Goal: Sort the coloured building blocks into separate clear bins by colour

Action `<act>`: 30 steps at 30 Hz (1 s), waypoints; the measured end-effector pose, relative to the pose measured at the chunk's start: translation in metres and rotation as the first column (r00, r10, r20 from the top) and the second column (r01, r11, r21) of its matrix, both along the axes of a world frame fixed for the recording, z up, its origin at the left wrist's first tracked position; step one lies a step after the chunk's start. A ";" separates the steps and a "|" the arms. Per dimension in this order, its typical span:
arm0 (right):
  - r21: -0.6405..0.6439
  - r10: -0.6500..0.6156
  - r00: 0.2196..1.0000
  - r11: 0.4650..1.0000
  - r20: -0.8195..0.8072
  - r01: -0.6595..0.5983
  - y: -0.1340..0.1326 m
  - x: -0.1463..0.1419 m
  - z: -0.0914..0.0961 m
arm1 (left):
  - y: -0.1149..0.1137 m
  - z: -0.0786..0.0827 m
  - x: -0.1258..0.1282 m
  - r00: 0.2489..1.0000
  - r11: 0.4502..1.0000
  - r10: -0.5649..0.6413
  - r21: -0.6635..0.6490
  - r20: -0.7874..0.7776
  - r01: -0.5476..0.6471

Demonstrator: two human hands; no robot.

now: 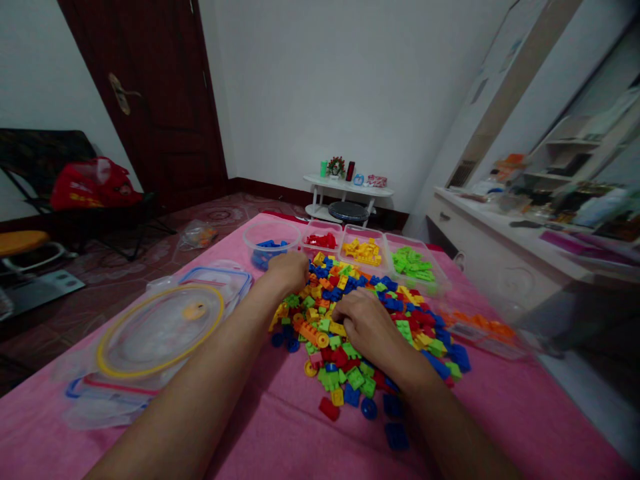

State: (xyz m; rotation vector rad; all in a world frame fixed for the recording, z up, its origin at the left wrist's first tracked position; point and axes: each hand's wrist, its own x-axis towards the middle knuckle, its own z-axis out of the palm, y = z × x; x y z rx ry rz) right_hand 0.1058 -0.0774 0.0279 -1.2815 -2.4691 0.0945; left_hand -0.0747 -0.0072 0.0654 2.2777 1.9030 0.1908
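Observation:
A large heap of mixed toy building bricks (355, 377) in blue, red, yellow, green and orange covers the middle of the pink cloth. At its far left edge, next to the round tub, my left hand (289, 272) is closed, its fingertips turned away; what it holds is hidden. My right hand (364, 323) reaches into the middle of the heap, fingers bent down and closed among the bricks beside a yellow brick (338, 329). I cannot make out what is between them. Blue bricks (270, 248) lie inside the clear round tub (245, 235).
Behind the heap stand clear boxes of red bricks (321, 240), yellow bricks (363, 251) and green bricks (411, 263). Orange bricks (483, 327) fill a box at right. Stacked lids (135, 333) lie at left. A white dresser (493, 233) stands at right.

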 end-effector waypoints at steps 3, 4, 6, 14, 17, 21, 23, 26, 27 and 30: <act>0.048 -0.021 0.999 0.999 -0.038 0.022 0.001 -0.005 -0.004 | -0.003 0.002 0.004 0.999 0.999 -0.026 0.029 -0.019 0.027; 0.056 -0.015 0.999 0.998 -0.046 0.017 0.002 -0.008 -0.005 | -0.003 0.002 0.005 0.999 0.999 -0.025 0.038 -0.026 0.026; 0.053 0.005 0.999 0.999 -0.033 -0.003 0.002 -0.013 -0.008 | -0.002 0.000 0.009 1.000 0.999 -0.024 0.044 -0.016 0.025; 0.067 -0.045 0.992 0.997 0.120 0.037 0.000 -0.026 -0.007 | 0.008 -0.021 0.017 0.982 0.983 -0.177 0.059 0.066 0.174; 0.108 -0.050 0.988 0.994 0.149 0.034 0.001 -0.027 -0.009 | 0.007 -0.022 0.016 0.977 0.977 -0.203 0.080 0.061 0.198; 0.118 -0.102 0.983 0.989 0.150 0.084 0.005 -0.028 -0.014 | 0.008 -0.026 0.016 0.972 0.969 -0.226 0.117 0.057 0.218; 0.095 -0.136 0.982 0.988 0.128 0.124 0.007 -0.027 -0.016 | 0.009 -0.029 0.017 0.972 0.966 -0.226 0.144 0.057 0.216; 0.077 -0.147 0.986 0.987 0.084 0.141 0.007 -0.025 -0.016 | 0.010 -0.034 0.018 0.977 0.963 -0.210 0.183 0.049 0.198; 0.073 -0.140 0.987 0.988 0.073 0.135 0.006 -0.025 -0.015 | 0.010 -0.035 0.019 0.978 0.963 -0.202 0.190 0.045 0.190; 0.031 -0.117 0.990 0.993 0.083 0.114 0.003 -0.023 -0.010 | 0.010 -0.036 0.019 0.979 0.965 -0.200 0.181 0.035 0.191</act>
